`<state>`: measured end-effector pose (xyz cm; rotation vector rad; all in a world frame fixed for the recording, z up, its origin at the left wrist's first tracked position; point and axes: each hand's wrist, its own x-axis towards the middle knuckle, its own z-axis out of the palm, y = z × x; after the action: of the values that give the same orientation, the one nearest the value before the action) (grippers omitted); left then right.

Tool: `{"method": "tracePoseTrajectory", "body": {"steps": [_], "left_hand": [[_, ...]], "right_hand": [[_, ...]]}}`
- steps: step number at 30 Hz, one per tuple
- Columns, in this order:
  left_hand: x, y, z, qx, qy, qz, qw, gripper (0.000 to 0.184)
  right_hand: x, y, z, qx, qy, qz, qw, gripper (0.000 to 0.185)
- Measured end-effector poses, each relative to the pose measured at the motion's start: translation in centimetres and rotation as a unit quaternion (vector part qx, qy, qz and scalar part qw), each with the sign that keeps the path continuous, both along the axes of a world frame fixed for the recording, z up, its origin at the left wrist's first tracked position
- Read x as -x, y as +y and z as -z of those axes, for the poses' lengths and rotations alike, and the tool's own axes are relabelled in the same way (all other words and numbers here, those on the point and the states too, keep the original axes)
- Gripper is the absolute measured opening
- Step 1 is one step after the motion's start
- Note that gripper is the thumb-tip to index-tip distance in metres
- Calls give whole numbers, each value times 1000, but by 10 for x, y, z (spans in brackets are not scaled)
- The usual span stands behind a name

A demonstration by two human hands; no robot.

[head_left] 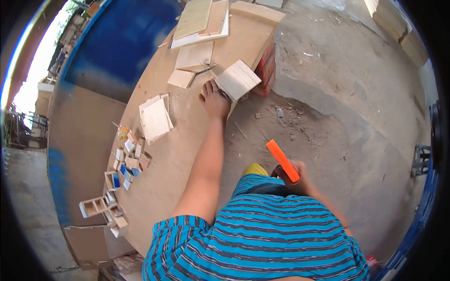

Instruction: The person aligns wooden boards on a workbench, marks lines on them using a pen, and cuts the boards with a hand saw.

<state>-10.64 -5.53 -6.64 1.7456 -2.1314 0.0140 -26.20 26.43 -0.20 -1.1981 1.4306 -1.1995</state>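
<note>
My left hand (216,99) lies on the wooden worktable (183,126) near its edge, fingers stretched out. It is against the lower left side of a pale wooden board (238,79) marked with parallel lines, whose corner juts past the table edge. In my right hand (300,179), low by my waist, is a long orange bar-shaped tool (282,160), angled up and leftward; its exact kind is unclear. Beyond my left fingers sit a small wood piece (181,78) and a thin dark tool (204,71).
Stacked boards (193,21) occupy the table's far end, with thin panels (154,119) to the left. Several small wooden blocks (132,162) and little box frames (93,206) cluster at the left edge. A red object (267,70) stands below the table; debris (295,119) litters the floor.
</note>
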Motion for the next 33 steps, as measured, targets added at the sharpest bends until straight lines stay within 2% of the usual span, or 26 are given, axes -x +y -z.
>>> {"method": "tracePoseTrajectory", "body": {"steps": [3,7,9,10,16,19,22,25,30,33], "left_hand": [[0,1,-5,-24,14,1,1000,57],[0,-1,-3,-33,29,8,999,58],[-1,1,-4,-38,31,11,999,59],[-1,0,-3,-32,32,10,999,59],[0,4,-8,-21,37,3,999,59],[0,5,-7,-11,37,-2,999,57],[1,2,-3,-10,43,-1,999,58],[0,5,-4,-28,64,7,998,60],[0,2,-7,-50,54,5,997,60],[1,0,2,-7,33,-1,999,57]], "right_hand": [[0,-1,-12,-36,66,6,997,16],[-12,-4,-22,11,37,39,998,18],[-17,-11,-17,18,94,42,995,21],[-19,-20,-10,33,125,37,991,25],[-29,-88,-6,58,135,35,989,29],[-24,-66,8,51,148,59,986,29],[-18,-27,17,-5,72,106,992,26],[-21,-12,25,20,115,111,987,22],[-27,-9,29,-4,181,99,978,23],[-30,-13,31,50,211,88,972,24]]}}
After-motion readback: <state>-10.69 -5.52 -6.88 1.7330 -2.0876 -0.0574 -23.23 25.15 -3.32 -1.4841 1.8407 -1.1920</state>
